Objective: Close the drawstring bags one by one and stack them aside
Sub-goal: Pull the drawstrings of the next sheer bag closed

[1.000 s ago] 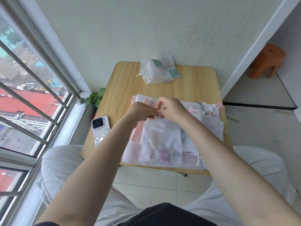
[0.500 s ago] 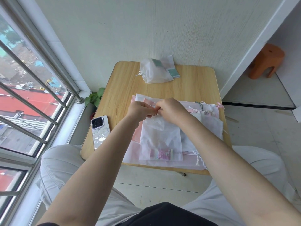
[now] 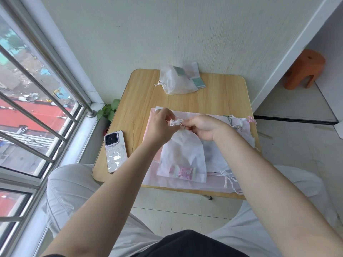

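A white translucent drawstring bag (image 3: 182,156) lies on a pile of flat bags (image 3: 239,138) on the wooden table (image 3: 141,93). A pink patterned item shows through its near end. Its far mouth is gathered into a bunch. My left hand (image 3: 159,125) pinches the gathered mouth from the left. My right hand (image 3: 202,127) pinches it and its cord from the right. At the table's far edge lie closed white bags (image 3: 176,81), stacked against the wall, cords pointing left.
A phone (image 3: 115,151) in a pale patterned case lies at the table's left edge. A small green plant (image 3: 108,110) sits by the window rail on the left. An orange stool (image 3: 304,70) stands on the floor at the far right. My knees are under the near table edge.
My hands have drawn slightly apart, and the bag's mouth is now cinched into a narrow bunch where before it lay wider under my fingers.
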Available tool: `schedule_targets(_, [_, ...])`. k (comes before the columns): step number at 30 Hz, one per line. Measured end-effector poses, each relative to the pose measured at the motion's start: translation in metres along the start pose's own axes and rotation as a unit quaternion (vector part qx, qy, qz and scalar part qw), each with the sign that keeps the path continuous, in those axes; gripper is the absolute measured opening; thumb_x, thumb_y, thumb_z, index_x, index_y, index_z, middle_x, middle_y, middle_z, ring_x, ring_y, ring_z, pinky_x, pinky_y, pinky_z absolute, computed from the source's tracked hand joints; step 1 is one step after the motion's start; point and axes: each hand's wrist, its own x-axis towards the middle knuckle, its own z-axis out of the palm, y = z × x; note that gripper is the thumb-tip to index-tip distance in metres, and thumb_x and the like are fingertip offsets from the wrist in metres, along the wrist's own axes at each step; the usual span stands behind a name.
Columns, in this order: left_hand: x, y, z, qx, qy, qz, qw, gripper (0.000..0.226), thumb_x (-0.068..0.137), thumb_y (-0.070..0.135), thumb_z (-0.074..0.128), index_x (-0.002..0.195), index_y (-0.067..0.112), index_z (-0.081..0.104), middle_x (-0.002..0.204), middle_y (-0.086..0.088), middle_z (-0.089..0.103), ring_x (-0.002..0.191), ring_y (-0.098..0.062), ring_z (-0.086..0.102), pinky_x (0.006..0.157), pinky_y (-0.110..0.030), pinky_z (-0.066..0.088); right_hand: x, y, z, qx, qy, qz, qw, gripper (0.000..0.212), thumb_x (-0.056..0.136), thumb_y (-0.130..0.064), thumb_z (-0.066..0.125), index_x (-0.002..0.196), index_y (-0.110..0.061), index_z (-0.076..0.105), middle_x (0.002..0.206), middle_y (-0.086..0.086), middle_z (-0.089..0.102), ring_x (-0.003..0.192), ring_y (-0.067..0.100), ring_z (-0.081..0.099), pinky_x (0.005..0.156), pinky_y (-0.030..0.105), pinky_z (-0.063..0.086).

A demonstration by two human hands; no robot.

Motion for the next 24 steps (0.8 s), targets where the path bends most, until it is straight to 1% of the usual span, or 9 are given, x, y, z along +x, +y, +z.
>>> schedule_targets(4, [-0.006, 0.005, 0.002, -0.017, -0.029, -0.029, 0.999, 0.003, 0.079, 0.024, 0.071, 0.078, 0.024, 0.068, 0.077, 0.014, 0.066, 0.071, -0.003, 0.059, 0.061, -0.008, 0.041, 0.0, 0.001, 0.0, 0.035, 0.012, 0.011, 0.999, 0.014, 0.098, -0.01, 0.053, 0.088, -0.005, 0.061, 0.071, 0.002, 0.049, 0.062, 0.013, 0.051, 0.056, 0.02, 0.049])
schedule_targets(7, [-0.005, 0.004, 0.002, -0.009, -0.025, -0.029, 0.999, 0.013, 0.08, 0.035, 0.075, 0.08, 0.022, 0.071, 0.07, 0.016, 0.063, 0.065, 0.002, 0.057, 0.057, -0.008, 0.041, 0.003, 0.003, -0.002, 0.054, 0.022, 0.004, 0.998, 0.012, 0.095, -0.011, 0.059, 0.102, -0.002, 0.064, 0.08, 0.005, 0.057, 0.072, 0.016, 0.059, 0.063, 0.023, 0.053])
schedule_targets(9, [-0.002, 0.003, 0.002, 0.011, -0.016, -0.023, 1.0, 0.014, 0.084, 0.031, 0.074, 0.081, 0.018, 0.072, 0.067, 0.018, 0.059, 0.063, 0.003, 0.053, 0.057, -0.007, 0.039, 0.002, 0.004, -0.004, 0.051, 0.008, -0.003, 0.999, 0.01, 0.093, -0.009, 0.061, 0.099, -0.004, 0.067, 0.08, 0.004, 0.062, 0.073, 0.015, 0.061, 0.067, 0.024, 0.053])
schedule_targets(12, [0.003, 0.0, 0.003, 0.048, -0.021, -0.017, 0.998, 0.012, 0.089, 0.025, 0.067, 0.087, 0.014, 0.071, 0.071, 0.018, 0.057, 0.067, 0.0, 0.054, 0.058, -0.007, 0.039, 0.001, 0.004, -0.007, 0.044, 0.019, -0.033, 0.998, 0.021, 0.089, -0.002, 0.064, 0.11, 0.002, 0.067, 0.09, 0.007, 0.07, 0.08, 0.016, 0.066, 0.081, 0.028, 0.055])
schedule_targets(13, [0.005, -0.002, 0.002, 0.077, -0.032, -0.02, 0.996, 0.014, 0.09, 0.024, 0.063, 0.089, 0.012, 0.069, 0.075, 0.014, 0.059, 0.071, -0.004, 0.056, 0.062, -0.011, 0.043, 0.001, 0.004, -0.009, 0.029, 0.062, -0.052, 0.996, 0.024, 0.088, 0.0, 0.065, 0.112, 0.004, 0.066, 0.087, 0.008, 0.069, 0.076, 0.016, 0.065, 0.077, 0.026, 0.056])
schedule_targets(16, [0.009, -0.011, -0.011, 0.226, -0.064, -0.015, 0.972, 0.022, 0.094, 0.023, 0.049, 0.096, 0.008, 0.065, 0.094, -0.002, 0.064, 0.084, -0.024, 0.062, 0.069, -0.036, 0.054, 0.001, 0.006, -0.017, -0.082, 0.203, -0.102, 0.97, 0.017, 0.089, 0.002, 0.064, 0.105, 0.006, 0.068, 0.077, 0.009, 0.065, 0.059, 0.012, 0.058, 0.052, 0.015, 0.051])
schedule_targets(19, [0.015, -0.013, -0.022, 0.299, -0.091, -0.011, 0.95, 0.023, 0.096, 0.023, 0.044, 0.1, 0.012, 0.064, 0.1, -0.001, 0.062, 0.087, -0.026, 0.061, 0.066, -0.033, 0.05, 0.004, 0.008, -0.015, -0.149, 0.24, -0.115, 0.952, 0.009, 0.09, -0.002, 0.063, 0.096, 0.0, 0.07, 0.074, 0.006, 0.064, 0.057, 0.011, 0.056, 0.046, 0.012, 0.046])
schedule_targets(22, [0.021, -0.012, -0.028, 0.26, -0.115, 0.004, 0.959, 0.017, 0.091, 0.024, 0.054, 0.096, 0.014, 0.067, 0.099, 0.001, 0.063, 0.091, -0.022, 0.062, 0.072, -0.033, 0.053, 0.005, 0.001, -0.013, -0.171, 0.256, -0.132, 0.942, 0.007, 0.09, -0.005, 0.064, 0.092, -0.004, 0.071, 0.07, 0.0, 0.065, 0.058, 0.009, 0.057, 0.058, 0.018, 0.051])
schedule_targets(24, [0.026, -0.008, -0.031, 0.164, -0.151, 0.036, 0.974, 0.021, 0.086, 0.021, 0.065, 0.107, 0.016, 0.066, 0.107, 0.0, 0.06, 0.095, -0.018, 0.058, 0.078, -0.024, 0.048, 0.005, -0.006, -0.016, -0.165, 0.247, -0.151, 0.943, 0.009, 0.09, -0.004, 0.064, 0.092, -0.004, 0.072, 0.072, 0.002, 0.067, 0.061, 0.01, 0.059, 0.066, 0.023, 0.053])
